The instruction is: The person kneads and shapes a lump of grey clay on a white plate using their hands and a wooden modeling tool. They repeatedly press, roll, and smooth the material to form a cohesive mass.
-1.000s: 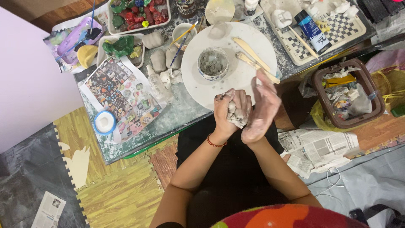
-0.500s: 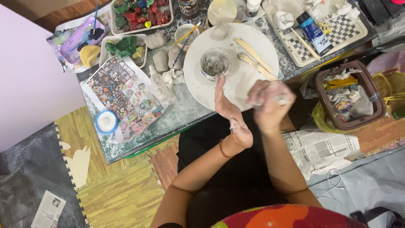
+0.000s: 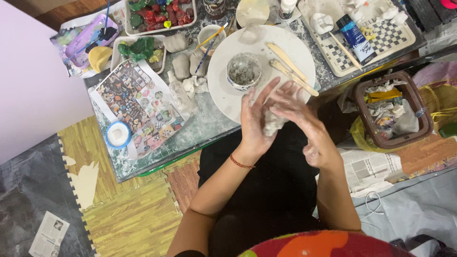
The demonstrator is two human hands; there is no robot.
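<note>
Pressed together again around the clay lump (image 3: 274, 124), left hand (image 3: 254, 121) and right hand (image 3: 297, 114), after parting half a second back. Held just off the near edge of the surface (image 3: 209, 126), beside the round white board (image 3: 266, 62). Probably mid-shaping, palms squeezing and rolling.

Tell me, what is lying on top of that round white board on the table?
On the round white board stand a small clay-smeared bowl and two wooden modelling sticks. Its near edge is covered by the left hand and right hand, pressing a pale clay lump.
</note>
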